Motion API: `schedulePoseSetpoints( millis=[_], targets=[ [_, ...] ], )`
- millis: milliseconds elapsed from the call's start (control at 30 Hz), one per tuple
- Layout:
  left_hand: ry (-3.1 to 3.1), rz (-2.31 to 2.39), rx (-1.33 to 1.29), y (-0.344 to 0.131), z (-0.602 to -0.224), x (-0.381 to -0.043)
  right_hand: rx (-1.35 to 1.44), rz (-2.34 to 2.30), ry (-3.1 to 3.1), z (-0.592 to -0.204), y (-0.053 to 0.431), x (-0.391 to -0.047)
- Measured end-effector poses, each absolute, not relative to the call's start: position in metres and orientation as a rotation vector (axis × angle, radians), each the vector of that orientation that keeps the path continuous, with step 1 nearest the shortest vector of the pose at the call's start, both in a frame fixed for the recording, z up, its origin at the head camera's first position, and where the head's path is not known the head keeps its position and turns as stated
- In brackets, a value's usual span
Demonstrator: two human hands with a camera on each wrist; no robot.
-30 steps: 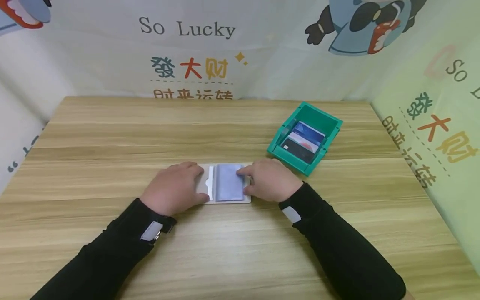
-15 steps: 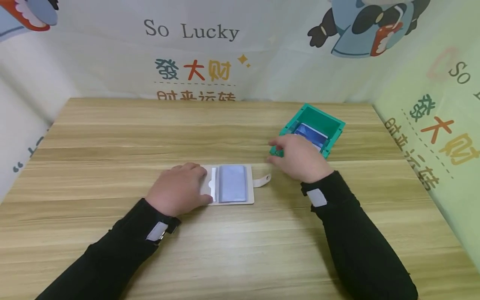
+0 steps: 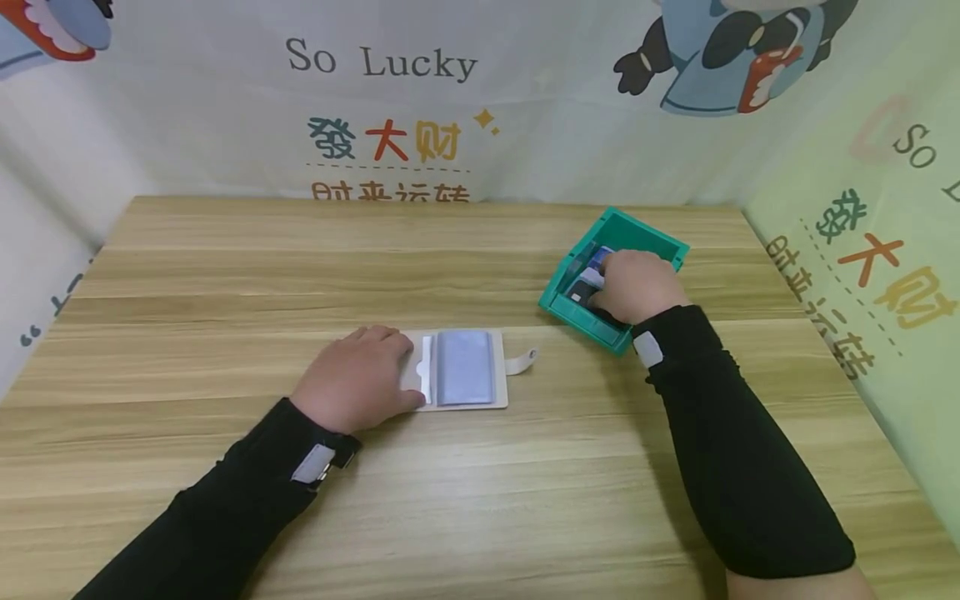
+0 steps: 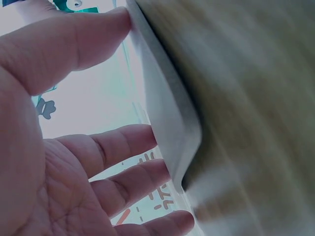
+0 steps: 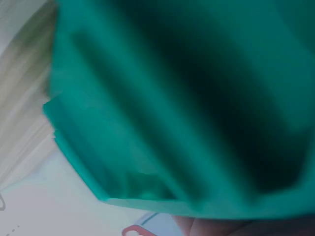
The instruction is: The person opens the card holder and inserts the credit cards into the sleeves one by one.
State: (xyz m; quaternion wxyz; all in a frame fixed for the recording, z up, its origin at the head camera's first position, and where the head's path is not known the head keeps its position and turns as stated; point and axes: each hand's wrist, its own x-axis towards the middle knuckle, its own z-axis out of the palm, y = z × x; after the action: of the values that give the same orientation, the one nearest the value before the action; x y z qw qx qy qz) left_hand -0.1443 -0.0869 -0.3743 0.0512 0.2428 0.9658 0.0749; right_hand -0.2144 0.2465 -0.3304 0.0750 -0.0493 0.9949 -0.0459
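Note:
An opened pale card holder (image 3: 467, 368) with clear sleeves lies flat on the table, its snap strap (image 3: 522, 362) sticking out to the right. My left hand (image 3: 360, 371) rests on its left cover; the left wrist view shows the thumb and fingers (image 4: 130, 140) touching the cover edge (image 4: 170, 108). My right hand (image 3: 641, 285) reaches into the green box (image 3: 588, 330), over the cards (image 3: 581, 292) there. Its thumb and index finger are spread apart, and the other fingers are hidden. In the right wrist view the box wall (image 5: 123, 113) covers most of that hand.
The wooden table (image 3: 480, 492) extends around the card holder. The box stands at the back right, turned at an angle. A printed cloth (image 3: 540, 150) hangs behind the table and along its sides.
My right hand has left the card holder's right side, moved right and away from me, and entered the green box. The strap came into view. My left hand has stayed on the cover.

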Motion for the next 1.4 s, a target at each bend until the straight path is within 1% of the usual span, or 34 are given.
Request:
schedulePoseSetpoints(
  millis=[267, 700, 1400],
  targets=[
    [2.929, 0.21, 0.746, -0.087, -0.372, -0.143, -0.112, -0.079, 2.974, -0.337, 0.247, -0.217],
    [2.931, 0.222, 0.735, -0.09, -0.369, -0.141, -0.13, -0.058, 2.95, -0.339, 0.243, -0.217],
    [2.921, 0.236, 0.695, -0.092, -0.371, -0.139, -0.146, -0.308, 3.014, -0.342, 0.244, -0.211]
  ],
)
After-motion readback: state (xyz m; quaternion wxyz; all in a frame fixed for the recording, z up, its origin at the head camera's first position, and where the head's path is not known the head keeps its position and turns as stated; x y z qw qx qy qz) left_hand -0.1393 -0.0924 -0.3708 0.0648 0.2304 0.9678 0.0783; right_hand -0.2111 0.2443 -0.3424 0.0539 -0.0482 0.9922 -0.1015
